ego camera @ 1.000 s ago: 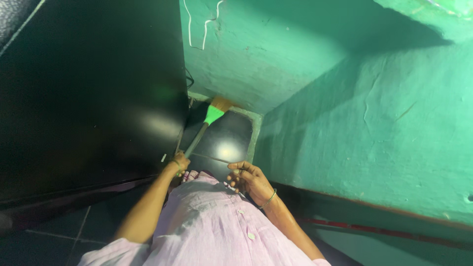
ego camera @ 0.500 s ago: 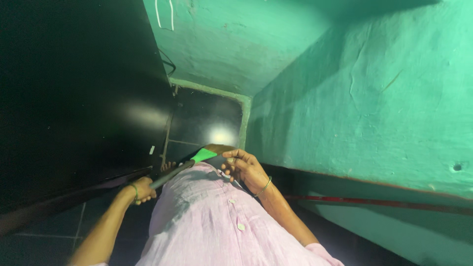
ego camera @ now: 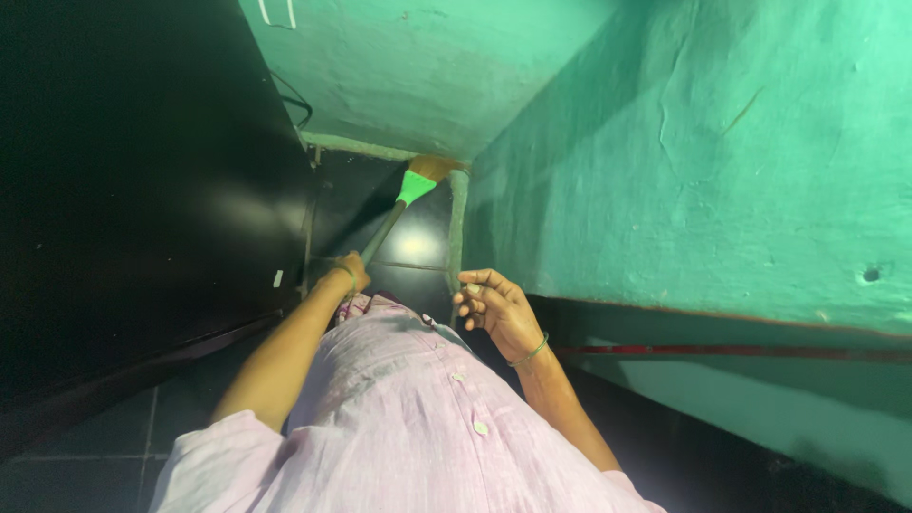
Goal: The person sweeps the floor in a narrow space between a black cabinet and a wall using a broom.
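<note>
So, a sweeping stroke is what seems to be in hand here. A long broom with a dark handle, a bright green collar and straw-coloured bristles (ego camera: 404,204) is gripped near its lower end by the left hand (ego camera: 350,273), which is closed around the handle just left of centre frame. The right hand (ego camera: 494,306) is held free a bit right of centre, fingers loosely curled and half open, nothing in it and not touching the broom.

The broom's long axis is laid on a diagonal, from the left hand at centre up and to the right toward the upper middle of the frame. The bristle end is pointed away from the body, right into the corner where the glossy black tiled floor (ego camera: 408,252) is met by the rough green painted wall (ego camera: 684,161). Whether the bristles are pressed down on the floor or just above it can't really be told, the corner's too dim.

A pale pink buttoned shirt (ego camera: 399,408) is seen filling the bottom of the frame.

Judging by this, the corner is being reached with the arm extended, so a pull back along that same diagonal is probably called for next, with the bristles kept low and out of the wall edge. A second hand on the handle would likely be needed for more control.
</note>
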